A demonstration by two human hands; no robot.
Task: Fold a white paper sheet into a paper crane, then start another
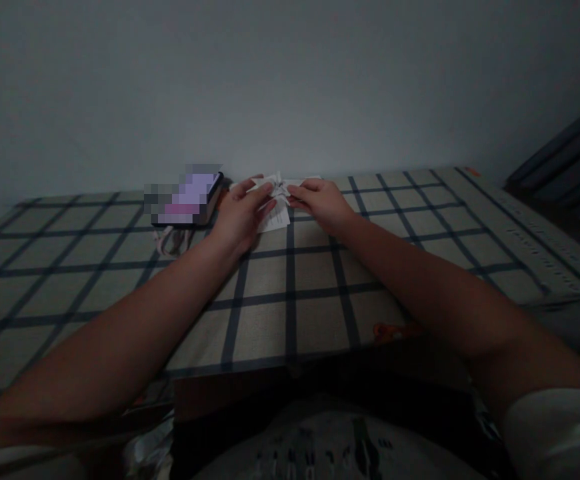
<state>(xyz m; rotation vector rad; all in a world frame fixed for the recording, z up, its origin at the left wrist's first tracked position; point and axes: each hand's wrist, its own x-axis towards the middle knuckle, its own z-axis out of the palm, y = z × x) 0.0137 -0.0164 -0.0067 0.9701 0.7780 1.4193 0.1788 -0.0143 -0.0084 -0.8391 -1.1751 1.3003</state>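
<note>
A folded piece of white paper (277, 219) with printed lines is held between both hands near the back of the table. Its middle is gathered into creases, and flaps stick out below and to the right. My left hand (243, 212) is closed on the paper's left side, thumb on top. From the right, my right hand (321, 202) pinches the creased middle between thumb and fingers. The exact fold is too small and dim to make out.
A phone (190, 200) with a lit, blurred screen leans on a dark support left of my hands, a pale cord (174, 241) below it. A checked cloth (315, 267) covers the table. Behind stands a plain wall (290, 87); dark pleated fabric (565, 147) is at right.
</note>
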